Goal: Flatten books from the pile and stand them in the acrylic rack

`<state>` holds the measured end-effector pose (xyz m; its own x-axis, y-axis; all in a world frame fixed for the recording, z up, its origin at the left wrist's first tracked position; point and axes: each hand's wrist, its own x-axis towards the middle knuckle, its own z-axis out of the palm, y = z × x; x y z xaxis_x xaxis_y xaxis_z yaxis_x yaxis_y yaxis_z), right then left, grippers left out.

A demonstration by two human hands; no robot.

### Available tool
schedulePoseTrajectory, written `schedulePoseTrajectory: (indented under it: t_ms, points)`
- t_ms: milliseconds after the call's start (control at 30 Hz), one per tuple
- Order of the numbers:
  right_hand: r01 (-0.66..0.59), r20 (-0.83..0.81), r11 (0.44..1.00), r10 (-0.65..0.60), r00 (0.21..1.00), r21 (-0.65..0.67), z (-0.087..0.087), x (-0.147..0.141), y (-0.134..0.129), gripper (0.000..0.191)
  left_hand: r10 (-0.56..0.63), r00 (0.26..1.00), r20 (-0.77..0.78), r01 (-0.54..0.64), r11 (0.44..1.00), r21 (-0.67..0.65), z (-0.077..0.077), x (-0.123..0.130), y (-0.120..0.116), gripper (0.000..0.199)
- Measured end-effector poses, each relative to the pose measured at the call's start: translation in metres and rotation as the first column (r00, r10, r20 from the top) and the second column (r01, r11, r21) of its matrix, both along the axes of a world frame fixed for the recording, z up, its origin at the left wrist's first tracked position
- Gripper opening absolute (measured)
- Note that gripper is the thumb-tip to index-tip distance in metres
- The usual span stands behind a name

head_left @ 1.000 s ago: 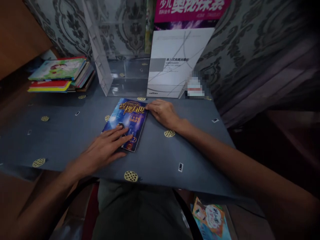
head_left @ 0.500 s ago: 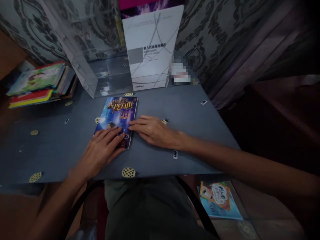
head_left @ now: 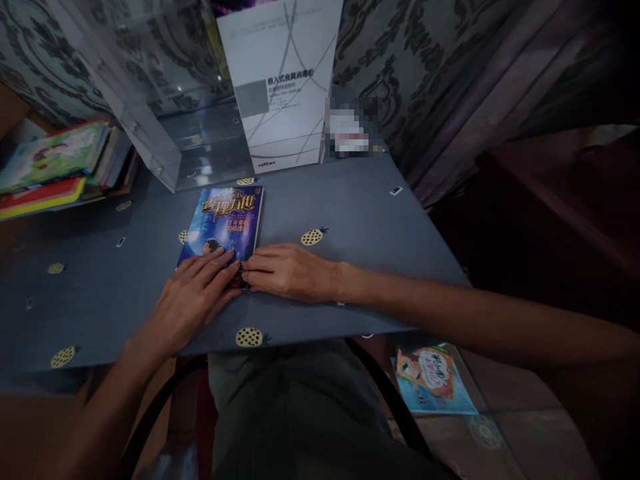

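A blue book (head_left: 227, 223) with gold lettering on its cover lies closed on the cloth-covered table, slightly turned. Across its lower part my left hand (head_left: 193, 287) rests flat, fingers stretched out over the cover. My right hand (head_left: 290, 272) is at the lower right edge of the book, its fingers close together and bent around that corner. The tips of both hands nearly meet there. My hands hide the bottom of the cover, and the right thumb is not clearly visible.
A clear acrylic stand (head_left: 155, 140) and an upright white booklet (head_left: 285, 93) stand behind the book. To the left is a stack of books (head_left: 55, 163). Another book (head_left: 433, 380) lies low on the right, beyond the table edge (head_left: 320, 340).
My right hand has slid down along the book's right edge to its lower corner, closer to my left hand. The left hand stays on the cover. The view has shifted slightly.
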<state>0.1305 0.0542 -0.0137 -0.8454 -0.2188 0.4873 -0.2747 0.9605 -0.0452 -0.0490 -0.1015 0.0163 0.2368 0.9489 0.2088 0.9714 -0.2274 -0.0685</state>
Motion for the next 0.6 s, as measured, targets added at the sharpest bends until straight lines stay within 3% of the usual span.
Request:
schedulePoseTrajectory:
  t_ms: [200, 600]
  points:
    - [-0.023, -0.020, 0.999, 0.024, 1.000, 0.045, -0.0005, -0.0026, 0.0025, 0.026, -0.001, 1.000, 0.015, 0.001, 1.000, -0.003, -0.0006, -0.0005, -0.0009, 0.045]
    - [-0.059, -0.006, 0.998, 0.059, 0.998, 0.017, -0.0003, -0.0012, 0.0060, 0.029, -0.053, 0.999, 0.002, 0.052, 0.997, 0.063, -0.0025, -0.0028, 0.0003, 0.043]
